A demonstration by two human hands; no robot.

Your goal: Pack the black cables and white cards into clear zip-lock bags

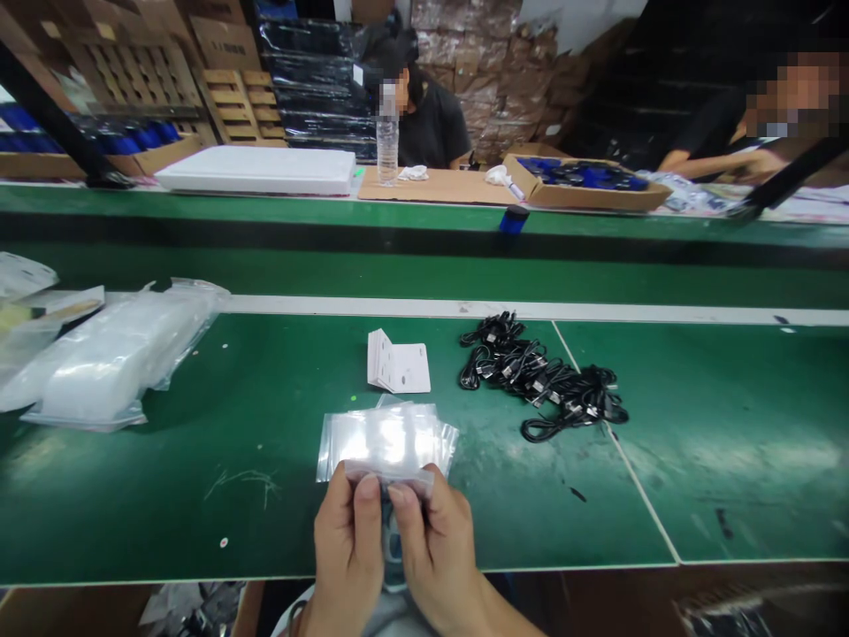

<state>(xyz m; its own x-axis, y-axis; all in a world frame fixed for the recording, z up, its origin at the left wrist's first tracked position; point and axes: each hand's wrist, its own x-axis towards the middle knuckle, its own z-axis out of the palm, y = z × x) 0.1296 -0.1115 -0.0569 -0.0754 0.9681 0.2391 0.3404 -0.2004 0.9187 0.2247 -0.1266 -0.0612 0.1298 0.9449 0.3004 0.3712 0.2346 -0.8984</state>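
At the table's front edge, my left hand (346, 544) and my right hand (434, 544) are side by side, thumbs close together. Both pinch the edge of a clear zip bag (391, 474). Something dark and bluish shows between my palms below that edge; its kind is mostly hidden. Just beyond my fingers lies a loose stack of clear flat bags (385, 433), shiny under the light. Behind it sits a small pile of folded white leaflets (408, 367), the front one standing partly open. A heap of coiled black USB cables (540, 372) lies to the right.
Large plastic packs of clear bags (119, 354) lie on the left of the green table (265, 522). A small blue container with a black lid (514, 219) stands on the back ledge. Beyond are a water bottle (387, 146), a carton of blue items (590, 181) and two people.
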